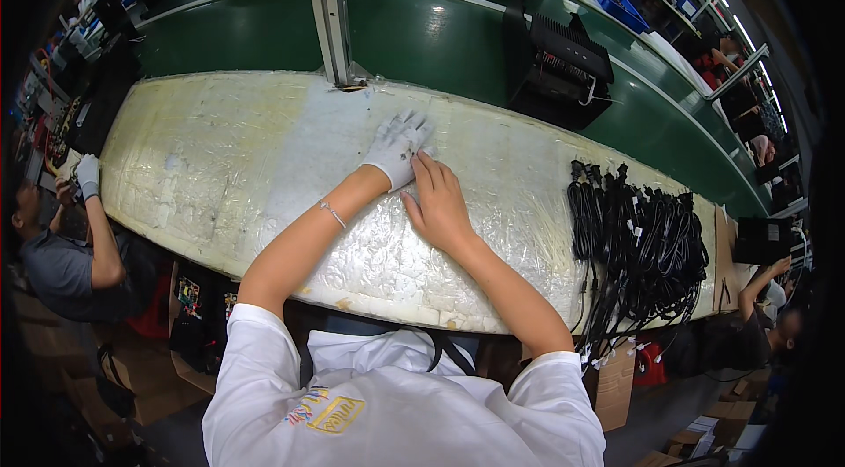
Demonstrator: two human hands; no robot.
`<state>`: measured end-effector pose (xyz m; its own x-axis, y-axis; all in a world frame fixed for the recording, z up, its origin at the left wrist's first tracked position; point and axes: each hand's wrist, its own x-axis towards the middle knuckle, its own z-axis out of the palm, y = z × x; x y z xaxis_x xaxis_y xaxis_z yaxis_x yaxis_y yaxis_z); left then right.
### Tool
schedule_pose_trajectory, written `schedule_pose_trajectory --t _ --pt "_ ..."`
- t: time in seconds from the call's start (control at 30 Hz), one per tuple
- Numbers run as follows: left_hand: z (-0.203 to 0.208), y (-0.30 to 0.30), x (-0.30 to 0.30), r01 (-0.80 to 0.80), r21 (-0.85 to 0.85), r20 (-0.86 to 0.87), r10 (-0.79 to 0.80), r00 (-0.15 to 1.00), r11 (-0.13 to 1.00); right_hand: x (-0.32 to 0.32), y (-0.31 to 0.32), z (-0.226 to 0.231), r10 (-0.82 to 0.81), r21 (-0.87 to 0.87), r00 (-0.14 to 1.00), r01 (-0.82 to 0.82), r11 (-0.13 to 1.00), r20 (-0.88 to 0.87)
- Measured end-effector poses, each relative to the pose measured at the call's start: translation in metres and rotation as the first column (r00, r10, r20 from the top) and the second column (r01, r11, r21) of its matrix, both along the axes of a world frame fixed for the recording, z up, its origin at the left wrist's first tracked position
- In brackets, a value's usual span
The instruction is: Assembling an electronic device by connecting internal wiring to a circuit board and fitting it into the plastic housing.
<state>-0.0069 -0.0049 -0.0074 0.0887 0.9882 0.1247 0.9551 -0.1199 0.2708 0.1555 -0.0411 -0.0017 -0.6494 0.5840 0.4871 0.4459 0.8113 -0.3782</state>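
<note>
The white glove (387, 166) is on the left hand (400, 143) over the middle of the pale surface (220, 168), that hand's grip open with fingers extended, while the bare right hand (442, 205) meets the glove's edge, its grip also open, thumb apart. Black cables (647, 247) lie heaped to the right; beyond, a black finned device (568, 66) sits on the green conveyor (431, 31).

Right hand (444, 208) to cables (651, 247): free worktop (521, 212)
</note>
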Motion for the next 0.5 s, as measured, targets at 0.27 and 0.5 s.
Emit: schedule_pose_trajectory --t 0.27,0.5 --pt "0.0034 -0.0011 0.0002 0.001 -0.016 0.017 -0.001 1.0 1.0 0.0 -0.0004 0.0002 -0.002 0.0 1.0 0.002 1.0 0.007" --pt "0.0051 -0.0027 -0.0001 0.004 -0.023 0.02 -0.004 1.0 1.0 -0.0007 -0.0007 -0.0004 0.001 -0.003 1.0 -0.001 1.0 0.001"
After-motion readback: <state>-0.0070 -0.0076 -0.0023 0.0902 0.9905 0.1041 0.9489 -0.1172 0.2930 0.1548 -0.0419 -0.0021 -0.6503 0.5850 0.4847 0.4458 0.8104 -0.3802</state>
